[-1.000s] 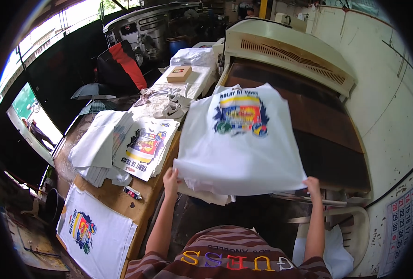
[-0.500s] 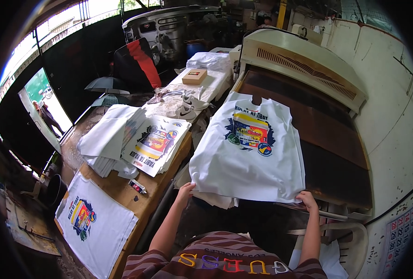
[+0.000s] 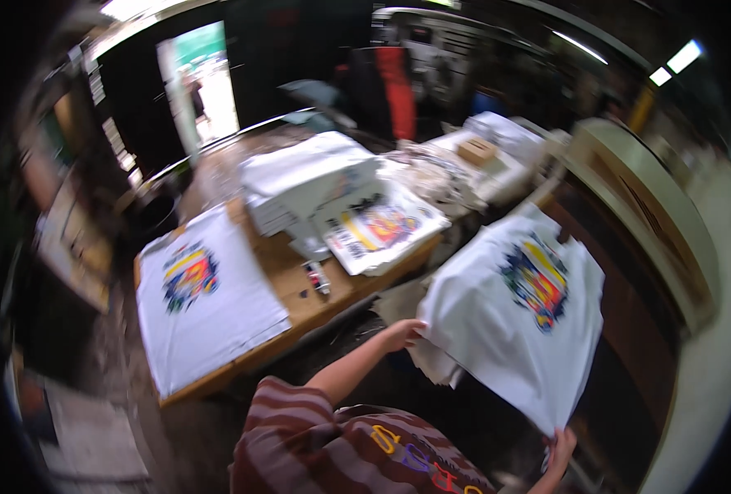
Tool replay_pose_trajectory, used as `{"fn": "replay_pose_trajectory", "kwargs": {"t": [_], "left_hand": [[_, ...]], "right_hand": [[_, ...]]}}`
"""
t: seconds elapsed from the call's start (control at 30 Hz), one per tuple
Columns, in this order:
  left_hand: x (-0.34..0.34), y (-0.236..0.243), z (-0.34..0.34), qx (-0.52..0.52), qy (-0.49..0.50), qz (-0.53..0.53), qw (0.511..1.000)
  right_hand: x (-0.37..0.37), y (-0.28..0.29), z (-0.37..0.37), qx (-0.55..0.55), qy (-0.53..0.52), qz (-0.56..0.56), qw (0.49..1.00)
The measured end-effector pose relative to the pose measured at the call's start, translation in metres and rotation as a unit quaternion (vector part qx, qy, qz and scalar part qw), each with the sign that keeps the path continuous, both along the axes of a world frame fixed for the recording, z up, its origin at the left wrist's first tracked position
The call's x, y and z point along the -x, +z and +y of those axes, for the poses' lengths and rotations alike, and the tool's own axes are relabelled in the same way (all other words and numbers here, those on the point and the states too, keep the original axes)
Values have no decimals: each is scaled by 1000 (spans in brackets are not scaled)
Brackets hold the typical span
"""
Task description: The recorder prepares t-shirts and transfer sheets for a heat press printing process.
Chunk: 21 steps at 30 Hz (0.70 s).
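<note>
Fingers [image 3: 416, 325] closed, left hand [image 3: 400, 334] and right hand [image 3: 561, 450] pinch white shirt [image 3: 509, 317]

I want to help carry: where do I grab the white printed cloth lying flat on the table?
Pinch both near corners of the cloth, I'd say, coming from the near side of the wooden table: it lies flat, with its near edge along the table's edge.

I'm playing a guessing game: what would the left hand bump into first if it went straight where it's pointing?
Probably the white printed shirt: the left hand grips its corner, and the cloth spreads out ahead. Beyond might come the brown machine bed, but depth is unclear.
</note>
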State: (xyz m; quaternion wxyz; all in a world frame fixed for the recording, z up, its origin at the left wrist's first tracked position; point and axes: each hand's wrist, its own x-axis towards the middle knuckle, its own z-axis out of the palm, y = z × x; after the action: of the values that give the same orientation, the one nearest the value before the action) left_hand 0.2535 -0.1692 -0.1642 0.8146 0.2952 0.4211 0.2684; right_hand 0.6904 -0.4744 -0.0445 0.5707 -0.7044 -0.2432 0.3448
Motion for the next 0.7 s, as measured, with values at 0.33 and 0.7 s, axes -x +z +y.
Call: {"fn": "replay_pose_trajectory", "kwargs": {"t": [0.33, 0.7], "left_hand": [[-16, 15, -18, -2, 173, 78, 982], [4, 38, -18, -84, 297, 126, 943]], "right_hand": [[21, 5, -3, -23, -12, -7, 1000], [28, 6, 3, -56, -153, -14, 986]]}}
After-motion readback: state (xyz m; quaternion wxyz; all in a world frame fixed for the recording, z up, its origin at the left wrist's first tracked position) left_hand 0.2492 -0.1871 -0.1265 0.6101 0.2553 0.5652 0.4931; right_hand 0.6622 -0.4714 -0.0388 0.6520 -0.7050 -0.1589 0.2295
